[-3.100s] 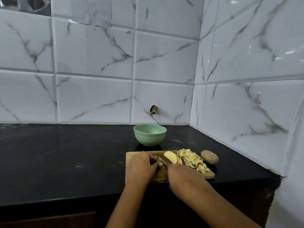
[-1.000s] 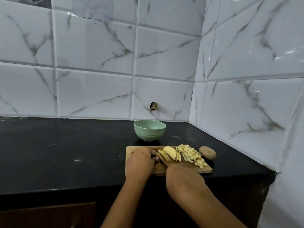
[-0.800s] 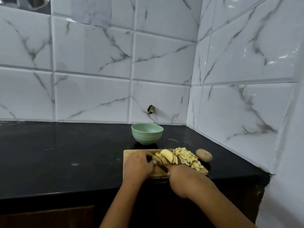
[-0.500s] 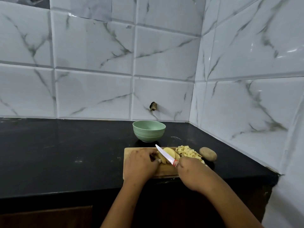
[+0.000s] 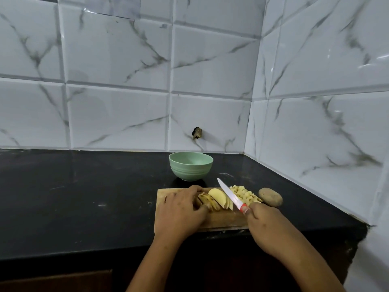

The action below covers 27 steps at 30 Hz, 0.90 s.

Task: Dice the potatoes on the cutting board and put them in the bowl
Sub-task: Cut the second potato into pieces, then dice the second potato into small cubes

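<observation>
The right grip (image 5: 267, 224) is wrapped round the red handle of a kitchen knife (image 5: 229, 193), fingers curled tight on it. The pale blade is lifted off the wood and slants up and away to the left, its tip toward the bowl. The left grip (image 5: 181, 209) lies knuckles-up on the board with its fingers curled over the left end of the sliced potato (image 5: 219, 198), holding the slices together. They lean against one another in a fanned row, with brown skin showing on the ones nearest the fingers.

The knife blade crosses between that row and the pile of potato dice (image 5: 245, 193), which lies on the far right part of the wooden cutting board (image 5: 223, 220). Just off the board's right edge a whole unpeeled potato (image 5: 270, 197) rests on the black desk (image 5: 84, 197); whether it touches the board cannot be told.

Behind the board and apart from it stands the pale green bowl (image 5: 191, 166), upright on the desk — the dice are all on the board. White marble-veined wall tiles (image 5: 117, 114) rise behind and to the right, meeting in a corner, with a small dark stub (image 5: 197, 132) sticking out of the wall above the bowl.
</observation>
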Each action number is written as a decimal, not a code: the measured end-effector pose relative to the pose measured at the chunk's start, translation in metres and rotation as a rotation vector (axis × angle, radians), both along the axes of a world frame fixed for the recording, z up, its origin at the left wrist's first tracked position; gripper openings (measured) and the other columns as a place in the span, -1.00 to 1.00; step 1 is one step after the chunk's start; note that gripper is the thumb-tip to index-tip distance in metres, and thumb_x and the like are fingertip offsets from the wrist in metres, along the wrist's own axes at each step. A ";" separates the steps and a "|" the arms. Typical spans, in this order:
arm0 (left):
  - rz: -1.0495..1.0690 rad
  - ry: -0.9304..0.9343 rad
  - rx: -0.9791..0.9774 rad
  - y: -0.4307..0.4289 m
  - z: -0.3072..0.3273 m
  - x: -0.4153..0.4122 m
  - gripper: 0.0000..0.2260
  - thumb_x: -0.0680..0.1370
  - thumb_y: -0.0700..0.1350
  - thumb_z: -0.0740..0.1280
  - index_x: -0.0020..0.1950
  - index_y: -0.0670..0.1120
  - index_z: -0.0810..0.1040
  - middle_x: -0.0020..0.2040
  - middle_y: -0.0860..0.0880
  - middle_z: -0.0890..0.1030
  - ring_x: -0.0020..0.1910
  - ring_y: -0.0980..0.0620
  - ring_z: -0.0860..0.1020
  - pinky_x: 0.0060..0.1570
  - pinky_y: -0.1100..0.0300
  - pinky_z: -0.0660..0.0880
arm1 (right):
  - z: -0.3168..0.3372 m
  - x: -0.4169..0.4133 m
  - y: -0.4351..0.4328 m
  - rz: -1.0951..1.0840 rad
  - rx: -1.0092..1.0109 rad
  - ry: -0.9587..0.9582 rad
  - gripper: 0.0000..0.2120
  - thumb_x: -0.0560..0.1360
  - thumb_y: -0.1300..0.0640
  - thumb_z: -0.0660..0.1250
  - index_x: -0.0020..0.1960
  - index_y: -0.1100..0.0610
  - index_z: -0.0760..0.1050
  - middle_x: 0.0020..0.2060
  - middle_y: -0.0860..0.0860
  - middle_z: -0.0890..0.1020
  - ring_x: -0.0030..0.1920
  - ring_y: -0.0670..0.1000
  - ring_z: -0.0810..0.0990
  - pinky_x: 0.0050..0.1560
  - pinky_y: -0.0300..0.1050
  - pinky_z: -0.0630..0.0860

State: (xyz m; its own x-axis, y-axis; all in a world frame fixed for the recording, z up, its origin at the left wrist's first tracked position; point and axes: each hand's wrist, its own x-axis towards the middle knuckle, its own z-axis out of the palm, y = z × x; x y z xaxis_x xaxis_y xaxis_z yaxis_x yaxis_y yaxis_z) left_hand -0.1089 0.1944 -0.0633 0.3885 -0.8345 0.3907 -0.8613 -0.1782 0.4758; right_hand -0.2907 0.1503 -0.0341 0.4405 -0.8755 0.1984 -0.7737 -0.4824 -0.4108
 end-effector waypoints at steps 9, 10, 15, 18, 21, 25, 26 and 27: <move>-0.119 -0.155 0.119 -0.015 0.009 -0.011 -0.70 0.56 0.14 0.24 0.29 0.20 0.41 0.35 0.11 0.39 0.32 0.04 0.33 0.29 0.08 0.33 | -0.008 -0.009 -0.013 -0.021 0.010 -0.134 -0.69 0.67 -0.02 -0.02 0.06 0.07 0.45 -0.24 -0.04 0.50 -0.32 -0.12 0.46 -0.37 -0.23 0.28; -0.108 -0.122 0.076 -0.018 0.008 -0.009 -0.73 0.56 0.09 0.27 0.25 0.16 0.44 0.28 0.10 0.44 0.25 0.07 0.37 0.24 0.14 0.36 | -0.009 -0.010 -0.013 -0.011 0.021 -0.150 -0.69 0.67 -0.03 -0.02 0.05 0.07 0.45 -0.25 -0.04 0.50 -0.32 -0.12 0.45 -0.37 -0.23 0.28; -0.076 -0.119 0.031 -0.025 0.009 0.009 -0.86 0.54 -0.05 0.33 0.10 0.07 0.53 0.13 0.11 0.49 0.14 0.11 0.44 0.09 0.28 0.35 | -0.014 -0.018 -0.019 0.016 0.091 -0.222 -0.69 0.66 -0.05 0.03 -0.04 0.09 0.45 -0.29 -0.04 0.48 -0.35 -0.09 0.42 -0.33 -0.19 0.31; -0.102 -0.049 0.082 -0.023 0.015 0.023 -0.88 0.53 -0.10 0.36 0.03 0.11 0.54 0.07 0.12 0.51 0.05 0.14 0.44 0.00 0.32 0.30 | -0.015 -0.023 -0.024 -0.011 0.083 -0.252 -0.68 0.65 -0.05 0.03 -0.08 0.09 0.45 -0.30 -0.03 0.49 -0.34 -0.07 0.44 -0.31 -0.16 0.34; -0.161 0.009 0.168 -0.022 0.021 0.035 -0.80 0.53 -0.12 0.36 -0.07 0.22 0.49 0.03 0.14 0.50 0.02 0.15 0.46 0.00 0.28 0.34 | -0.015 -0.022 -0.026 0.005 0.085 -0.275 -0.69 0.65 -0.06 0.04 -0.08 0.07 0.45 -0.30 -0.04 0.49 -0.35 -0.09 0.44 -0.34 -0.18 0.32; -0.211 -0.006 0.239 -0.025 0.027 0.041 -0.83 0.56 -0.08 0.31 -0.07 0.22 0.48 0.05 0.14 0.51 0.01 0.17 0.46 -0.02 0.28 0.34 | -0.016 -0.020 -0.028 0.025 0.117 -0.301 -0.69 0.65 -0.05 0.04 -0.09 0.07 0.45 -0.32 -0.04 0.48 -0.38 -0.11 0.41 -0.36 -0.21 0.28; -0.214 -0.012 0.251 -0.027 0.029 0.040 -0.90 0.57 -0.03 0.30 -0.04 0.20 0.49 0.05 0.13 0.52 0.01 0.17 0.46 -0.02 0.27 0.34 | -0.017 -0.020 -0.029 0.025 0.123 -0.312 -0.69 0.65 -0.05 0.05 -0.10 0.08 0.45 -0.32 -0.04 0.48 -0.38 -0.11 0.40 -0.35 -0.21 0.29; -0.210 -0.021 0.260 -0.029 0.029 0.039 -0.96 0.56 0.01 0.31 -0.02 0.17 0.50 0.04 0.13 0.52 0.01 0.16 0.47 -0.03 0.26 0.36 | -0.017 -0.020 -0.030 0.023 0.128 -0.323 -0.69 0.65 -0.04 0.05 -0.10 0.09 0.45 -0.32 -0.03 0.48 -0.38 -0.11 0.40 -0.36 -0.21 0.29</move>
